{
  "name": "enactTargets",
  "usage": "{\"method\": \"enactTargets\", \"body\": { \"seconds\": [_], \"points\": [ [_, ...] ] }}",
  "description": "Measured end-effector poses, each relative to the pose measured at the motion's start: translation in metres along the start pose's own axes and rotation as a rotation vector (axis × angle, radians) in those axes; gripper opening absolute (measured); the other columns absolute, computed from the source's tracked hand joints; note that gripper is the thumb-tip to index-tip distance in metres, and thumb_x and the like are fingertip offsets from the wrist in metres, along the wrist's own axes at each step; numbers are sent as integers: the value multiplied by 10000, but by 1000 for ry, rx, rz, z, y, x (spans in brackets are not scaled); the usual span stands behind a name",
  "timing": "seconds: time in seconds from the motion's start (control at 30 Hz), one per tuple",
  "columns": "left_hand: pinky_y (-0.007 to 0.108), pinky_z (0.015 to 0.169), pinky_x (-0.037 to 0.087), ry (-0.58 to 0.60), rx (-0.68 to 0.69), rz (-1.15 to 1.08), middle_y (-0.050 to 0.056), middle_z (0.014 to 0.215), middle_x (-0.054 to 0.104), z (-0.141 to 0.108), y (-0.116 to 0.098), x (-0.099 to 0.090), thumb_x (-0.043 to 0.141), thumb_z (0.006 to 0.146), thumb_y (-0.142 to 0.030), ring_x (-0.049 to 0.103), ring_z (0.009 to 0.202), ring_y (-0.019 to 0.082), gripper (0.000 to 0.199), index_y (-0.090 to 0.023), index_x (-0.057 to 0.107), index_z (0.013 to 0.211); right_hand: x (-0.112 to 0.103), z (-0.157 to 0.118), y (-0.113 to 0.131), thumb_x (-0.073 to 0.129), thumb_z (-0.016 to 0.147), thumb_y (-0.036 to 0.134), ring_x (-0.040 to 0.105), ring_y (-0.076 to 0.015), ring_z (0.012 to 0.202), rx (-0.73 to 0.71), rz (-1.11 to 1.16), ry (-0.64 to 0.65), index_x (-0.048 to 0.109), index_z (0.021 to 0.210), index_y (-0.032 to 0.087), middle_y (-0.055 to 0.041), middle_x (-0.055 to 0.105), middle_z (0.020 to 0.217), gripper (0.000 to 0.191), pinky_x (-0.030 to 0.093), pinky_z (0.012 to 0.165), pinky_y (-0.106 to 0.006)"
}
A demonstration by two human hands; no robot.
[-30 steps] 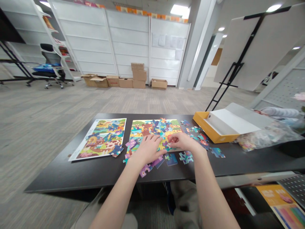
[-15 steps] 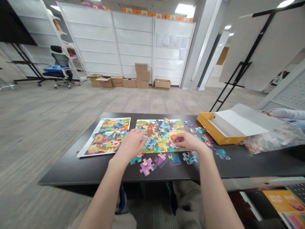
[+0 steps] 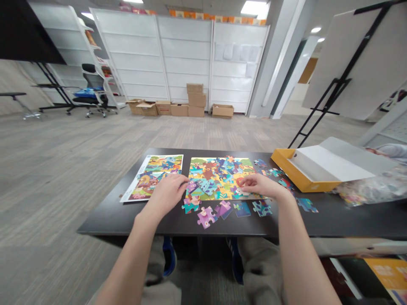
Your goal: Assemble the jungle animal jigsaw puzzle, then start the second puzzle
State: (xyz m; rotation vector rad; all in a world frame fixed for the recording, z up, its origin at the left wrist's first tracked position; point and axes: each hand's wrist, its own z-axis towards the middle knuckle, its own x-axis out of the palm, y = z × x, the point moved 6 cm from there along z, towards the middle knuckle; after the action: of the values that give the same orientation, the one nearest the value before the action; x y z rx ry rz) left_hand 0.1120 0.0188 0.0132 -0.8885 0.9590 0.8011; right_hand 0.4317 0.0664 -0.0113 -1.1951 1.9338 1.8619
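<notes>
My left hand (image 3: pixel 169 191) is over the right edge of the printed picture sheet (image 3: pixel 136 191), its fingers curved and apart, with a purple puzzle piece (image 3: pixel 192 186) just beyond the fingertips. Over the right part of the colourful puzzle board (image 3: pixel 197 162), my right hand (image 3: pixel 259 185) has loosely bent, parted fingers near a lion picture; nothing shows between them. Blue-green pieces (image 3: pixel 208 186) lie on the board. Along its front edge are a pink-purple piece (image 3: pixel 206 217), a dark blue piece (image 3: pixel 242 209) and a teal one (image 3: pixel 262 208).
An open yellow box (image 3: pixel 321 186) stands at the right of the black table (image 3: pixel 127 223), beside a clear plastic bag (image 3: pixel 372 186). Loose pieces lie between box and board, with another blue piece (image 3: pixel 307 205) in front. Cardboard boxes (image 3: pixel 195 99) stand by the far wall.
The view has shifted slightly left. My left hand has drawn back to the left, uncovering the purple piece. My right hand's fingers have spread slightly over nearly the same place.
</notes>
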Motion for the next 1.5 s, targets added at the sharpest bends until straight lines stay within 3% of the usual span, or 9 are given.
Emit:
{"method": "enactTargets", "body": {
  "seconds": [0.1, 0.27, 0.4, 0.57, 0.97, 1.1, 1.33, 1.4, 1.5],
  "points": [
    [404, 973, 511, 13, 46, -115, 81, 1124, 753, -3, -21, -1, 473, 1001, -281, 674, 1085, 257, 254, -199, 704, 1066, -6, -9, 15, 723, 756, 506, 615, -165, 729, -40, -29, -45, 743, 963, 144, -54, 715, 834, 417, 464, 653, -266],
    [329, 941, 513, 173, 180, -289, 45, 1133, 750, -9, -73, 8, 670, 930, -383, 678, 1072, 223, 237, -232, 697, 1110, -3, -13, 30, 708, 787, 541, 619, -180, 753, -75, -39, -45, 735, 1007, 143, -51, 692, 813, 456, 478, 684, -285],
    [376, 896, 510, 306, 192, -92, 83, 1062, 740, -10, -104, 19, 746, 865, -478, 674, 1045, 286, 335, -203, 708, 1053, -1, -13, 34, 685, 797, 576, 617, -187, 748, -83, -53, -37, 727, 1008, 145, -49, 678, 795, 482, 483, 683, -299],
    [447, 905, 515, 327, 166, 23, 121, 1111, 714, -6, -120, 31, 739, 845, -560, 657, 1075, 337, 480, -176, 679, 1127, -7, -15, 25, 686, 793, 524, 627, -202, 755, -21, -154, -60, 721, 949, 158, -65, 700, 814, 399, 479, 689, -311],
    [391, 967, 503, 326, 178, -108, 83, 1180, 708, -6, -101, 35, 642, 867, -206, 648, 1122, 280, 319, -210, 677, 1184, -34, -48, 19, 656, 847, 472, 674, -215, 801, 78, -215, -145, 732, 994, 181, -83, 745, 912, 334, 507, 662, -289],
    [390, 995, 488, 350, 172, -135, 83, 1193, 704, -4, -97, 29, 651, 854, -200, 636, 1143, 277, 329, -210, 682, 1182, -59, -69, 11, 621, 863, 421, 676, -199, 764, 88, -280, -315, 737, 981, 190, -73, 761, 906, 284, 512, 689, -290],
    [394, 961, 498, 438, 49, -129, 78, 1210, 701, -11, -74, 23, 763, 779, -350, 649, 1116, 288, 426, -234, 687, 1182, -113, -131, -14, 568, 849, 383, 678, -207, 707, 266, -299, -688, 724, 904, 194, -71, 755, 805, 252, 508, 639, -305],
    [396, 951, 502, 477, 14, -113, 71, 1217, 700, -15, -68, 26, 764, 761, -339, 656, 1110, 290, 446, -244, 688, 1191, -115, -140, -20, 594, 833, 404, 684, -210, 710, 292, -285, -664, 724, 916, 196, -69, 756, 810, 259, 512, 631, -303],
    [380, 950, 500, 496, 1, -111, 55, 1217, 706, -18, -64, 28, 735, 775, -314, 659, 1120, 280, 427, -255, 688, 1195, -101, -137, -20, 663, 791, 423, 694, -212, 726, 259, -254, -487, 723, 900, 198, -64, 759, 813, 257, 528, 652, -298]
  ]
}}
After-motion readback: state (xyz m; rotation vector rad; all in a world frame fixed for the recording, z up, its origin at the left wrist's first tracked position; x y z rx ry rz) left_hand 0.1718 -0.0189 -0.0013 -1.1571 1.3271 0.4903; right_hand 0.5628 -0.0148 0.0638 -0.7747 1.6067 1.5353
